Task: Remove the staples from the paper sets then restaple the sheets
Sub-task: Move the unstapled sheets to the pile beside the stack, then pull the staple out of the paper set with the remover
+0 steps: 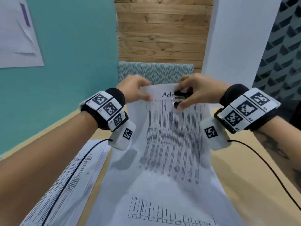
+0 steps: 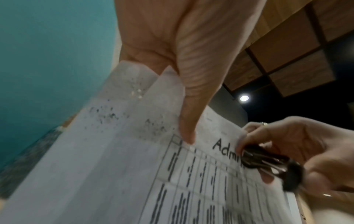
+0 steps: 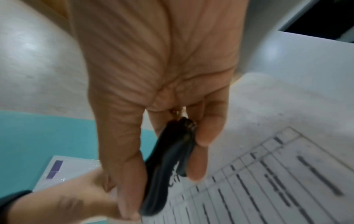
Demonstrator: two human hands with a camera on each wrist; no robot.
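A printed paper set [image 1: 171,144] headed "Adm…" is lifted off the table, its top edge raised away from me. My left hand [image 1: 138,93] pinches its top left corner [image 2: 172,121], thumb on the front sheet. My right hand [image 1: 187,95] grips a black staple remover [image 1: 179,99] over the heading near the top edge. In the left wrist view the staple remover [image 2: 268,165] lies against the front sheet beside the heading. In the right wrist view my thumb and fingers squeeze the black staple remover [image 3: 166,169] above the paper set [image 3: 277,181]. No staple shows clearly.
Another printed paper set [image 1: 68,185] lies on the wooden table [image 1: 244,168] at my left, under my forearm. A chair back with a zigzag pattern [image 1: 154,72] stands just beyond the raised sheets. A teal wall [image 1: 73,62] with a poster [image 1: 16,33] is on the left.
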